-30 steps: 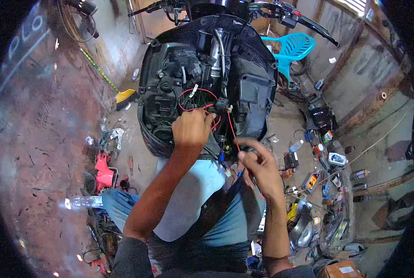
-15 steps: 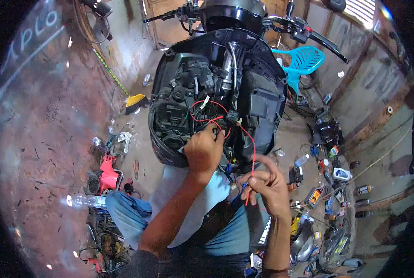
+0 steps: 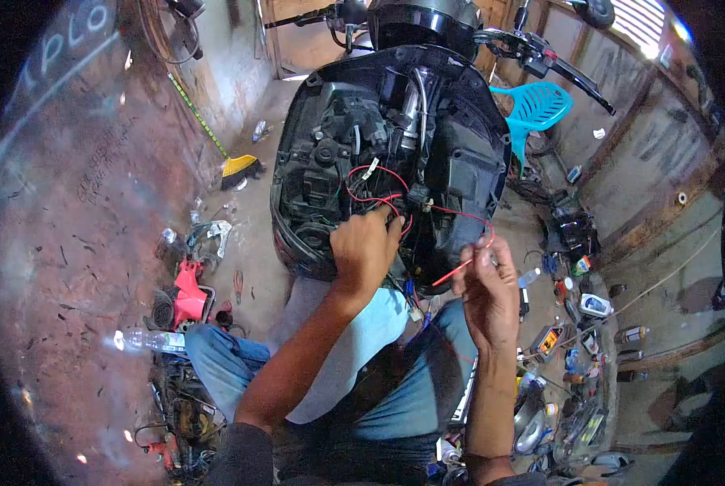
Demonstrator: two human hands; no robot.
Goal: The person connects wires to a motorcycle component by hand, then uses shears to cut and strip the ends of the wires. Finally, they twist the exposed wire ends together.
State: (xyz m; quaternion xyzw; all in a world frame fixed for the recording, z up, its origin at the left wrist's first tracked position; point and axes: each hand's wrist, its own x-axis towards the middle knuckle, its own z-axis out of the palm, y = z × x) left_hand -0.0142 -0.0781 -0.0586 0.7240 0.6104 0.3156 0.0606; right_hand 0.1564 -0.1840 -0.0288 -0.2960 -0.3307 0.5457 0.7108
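Moved higher since the earlier frame: right hand (image 3: 492, 296), pinching red wire (image 3: 451, 273) near its free end beside the black housing (image 3: 469, 166), slack best preserved; left hand (image 3: 361, 253), fingers curled at the wire's loops inside, grip unclear, best steadying them against tugging.

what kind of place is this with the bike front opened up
Probably a small, improvised motorbike repair workshop: a two-wheeler's front has its wiring exposed, a red wire is in the right hand, and bottles and assorted parts litter the floor.
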